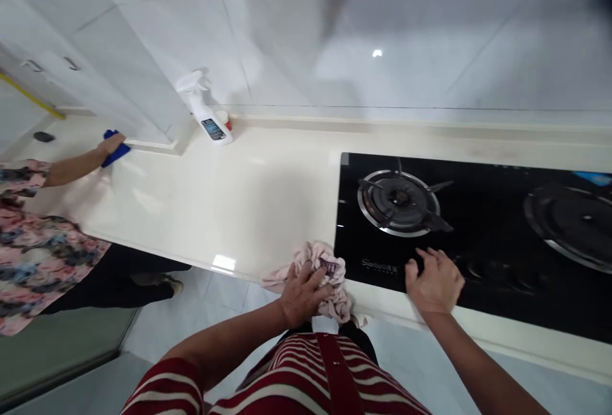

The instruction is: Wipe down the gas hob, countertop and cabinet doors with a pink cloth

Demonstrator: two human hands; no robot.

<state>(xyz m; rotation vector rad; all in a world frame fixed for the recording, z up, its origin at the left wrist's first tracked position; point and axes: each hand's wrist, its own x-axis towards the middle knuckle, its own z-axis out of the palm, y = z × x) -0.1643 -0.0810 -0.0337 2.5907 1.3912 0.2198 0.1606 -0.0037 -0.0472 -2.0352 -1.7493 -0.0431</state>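
Note:
At the front edge of the counter, my left hand (302,297) presses on a crumpled pale pink cloth (335,303), its fingers curved over the fabric. The cloth lies just left of the black gas cooktop (482,211), and part of it hangs over the edge. My right hand (436,280) rests on the cooktop's front, thumb apart from the fingers, holding nothing. Its fingertips are close to the control knobs (475,269). Behind that hand sits the left burner (398,201) with its metal pan support.
A white spray bottle (210,118) and a small red-and-white container (224,120) stand by the back wall. To the left, a co-worker (48,255) in a floral top holds a blue cloth (115,152) on the counter (229,198). A second burner (581,220) lies right.

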